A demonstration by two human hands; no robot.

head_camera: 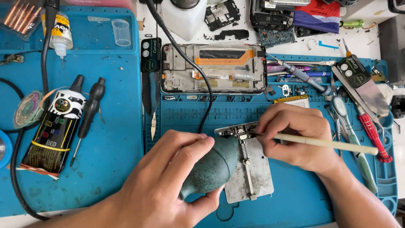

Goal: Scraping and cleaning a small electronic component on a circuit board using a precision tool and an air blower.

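1. Left hand (168, 181) is wrapped around a green rubber air blower (211, 166), fingers curled over the bulb, its nozzle end aimed at the small circuit board (236, 131) clamped at the top edge of the metal holder plate (257, 177).
2. Right hand (295, 135) is pinching a brush with a cream handle (329, 143) like a pen, tip down on that same board. The bristles themselves are too small to make out.
3. The holder sits on the blue repair mat (118, 147), just below an opened phone frame (213, 69) with a black cable (198, 76) draped across it.
4. To do this bit well, I'd say: keep brush strokes light and going one way, off the edge of the board, so the gunk leaves instead of getting pushed under parts.
5. Short, firm squeezes on the blower, nozzle close but not touching, angled away from the phone frame.
6. Watch the spring clamp (243, 147) — the board looks held only at one edge, so heavy brush pressure could tip it out.
7. The glue tube (57, 131) and black screwdriver (88, 114) lie well off to the left, out of the way.
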